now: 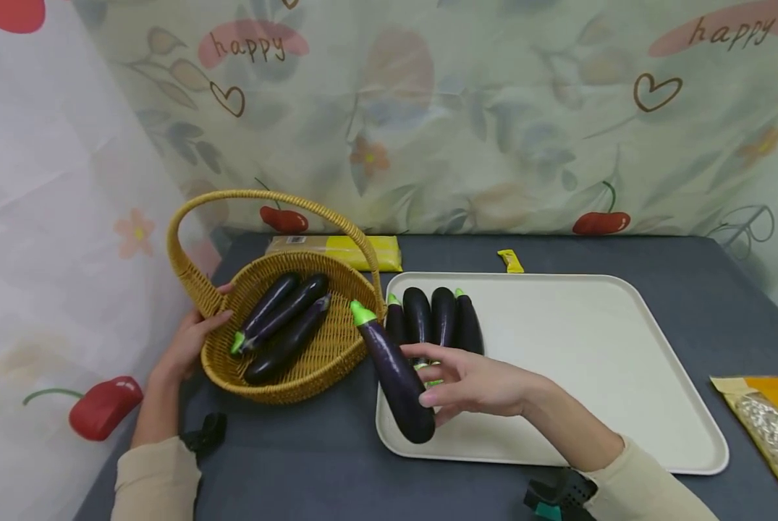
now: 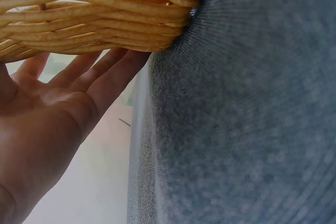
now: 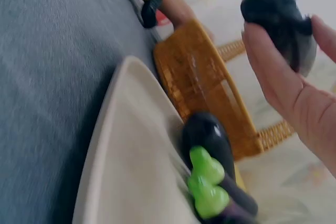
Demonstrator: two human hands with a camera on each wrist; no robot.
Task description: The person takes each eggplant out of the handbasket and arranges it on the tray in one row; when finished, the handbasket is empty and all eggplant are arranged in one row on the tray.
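The right hand (image 1: 480,380) pinches a dark purple eggplant (image 1: 395,380) between thumb and fingers. The eggplant hangs over the tray's left edge, its green stem end up and toward the basket. On the left, the left hand (image 1: 189,340) grips the side of a woven wicker basket (image 1: 333,344) near the foot of its arched handle, with the thumb over the rim. The left wrist view shows that hand's fingers (image 2: 107,77) against the basket's outside. Three eggplants (image 1: 287,340) lie in the basket. Several more eggplants (image 1: 417,315) lie side by side at the left of the white tray (image 1: 558,325).
Behind the basket lies a yellow package (image 1: 375,253). A small yellow wrapper (image 1: 510,261) is behind the tray. At the right edge rests an orange and clear bag (image 1: 766,420). A patterned curtain (image 1: 454,145) closes off the back of the grey table (image 1: 297,463).
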